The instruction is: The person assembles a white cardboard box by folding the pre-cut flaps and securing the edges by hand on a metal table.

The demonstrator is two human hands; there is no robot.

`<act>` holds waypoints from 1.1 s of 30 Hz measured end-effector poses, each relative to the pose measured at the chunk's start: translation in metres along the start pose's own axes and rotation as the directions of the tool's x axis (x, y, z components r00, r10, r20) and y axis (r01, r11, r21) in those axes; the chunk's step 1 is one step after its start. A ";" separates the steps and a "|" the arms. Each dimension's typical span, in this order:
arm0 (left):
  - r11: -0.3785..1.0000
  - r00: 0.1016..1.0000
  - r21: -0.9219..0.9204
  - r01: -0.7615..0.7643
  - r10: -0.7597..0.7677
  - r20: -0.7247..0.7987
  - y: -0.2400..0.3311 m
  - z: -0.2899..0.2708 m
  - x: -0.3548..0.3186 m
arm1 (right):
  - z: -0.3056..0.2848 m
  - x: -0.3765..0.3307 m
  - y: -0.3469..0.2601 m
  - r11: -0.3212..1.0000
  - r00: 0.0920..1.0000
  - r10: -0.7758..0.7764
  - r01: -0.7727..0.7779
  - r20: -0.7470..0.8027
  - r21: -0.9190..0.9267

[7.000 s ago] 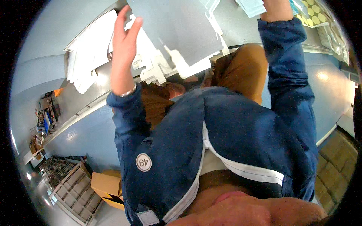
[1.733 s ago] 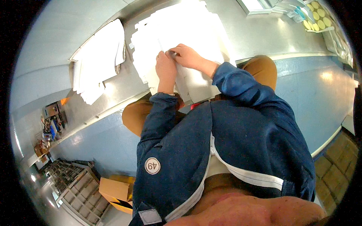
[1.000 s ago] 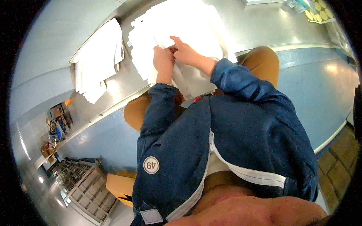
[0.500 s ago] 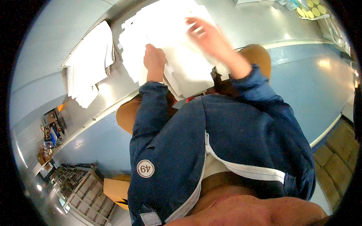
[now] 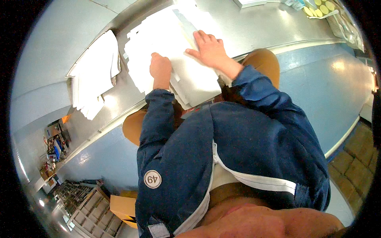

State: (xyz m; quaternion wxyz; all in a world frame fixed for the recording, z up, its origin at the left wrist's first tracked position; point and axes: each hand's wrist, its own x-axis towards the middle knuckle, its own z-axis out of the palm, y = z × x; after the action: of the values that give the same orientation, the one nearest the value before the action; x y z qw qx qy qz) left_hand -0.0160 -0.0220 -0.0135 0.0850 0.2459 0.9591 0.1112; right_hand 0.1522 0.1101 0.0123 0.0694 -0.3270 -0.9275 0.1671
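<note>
White sheets of paper [image 5: 194, 85] lie in a wide, uneven spread on a metal worktop, close to my body. My left hand [image 5: 160, 69] is closed at the left part of the spread, its fingers curled on the edge of a sheet; glare hides how many sheets it grips. To its right, my right hand [image 5: 208, 49] lies flat and open on the upper sheets, thumb pointing left and fingers spread. A greyish strip shows along the far sheets beyond the right fingers. The near edges of the pile overhang the worktop toward my lap.
Another stack of white papers [image 5: 93, 75] sits on the worktop [image 5: 246, 27] to the left, its edges fanned. At the far right are a clear bag [image 5: 347, 29] and yellow round items [image 5: 319, 8]. Grey shelving [image 5: 93, 210] and a cardboard box [image 5: 122, 208] stand at lower left.
My right hand, raised and blurred before, has come down flat onto the sheets. My left hand keeps its place on the pile. The view has shifted slightly.
</note>
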 end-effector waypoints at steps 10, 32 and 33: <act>0.997 0.999 -0.065 -0.045 0.045 0.001 0.003 0.004 -0.002 | 0.025 -0.001 0.025 0.985 0.988 -0.073 0.050 -0.140 -0.164; 0.996 0.999 -0.090 -0.012 0.016 0.044 0.006 -0.001 -0.001 | -0.007 0.030 0.010 0.988 0.988 0.154 -0.154 0.026 -0.004; 0.995 0.999 -0.093 -0.021 0.024 0.027 0.007 0.000 -0.002 | -0.008 0.030 0.014 0.986 0.988 0.151 -0.153 0.035 0.061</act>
State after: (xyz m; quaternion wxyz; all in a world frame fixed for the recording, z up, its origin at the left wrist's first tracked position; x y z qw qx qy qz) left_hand -0.0114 -0.0172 -0.0116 0.1085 0.2541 0.9488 0.1528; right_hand 0.1386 0.1416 0.0159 0.0526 -0.3918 -0.8951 0.2063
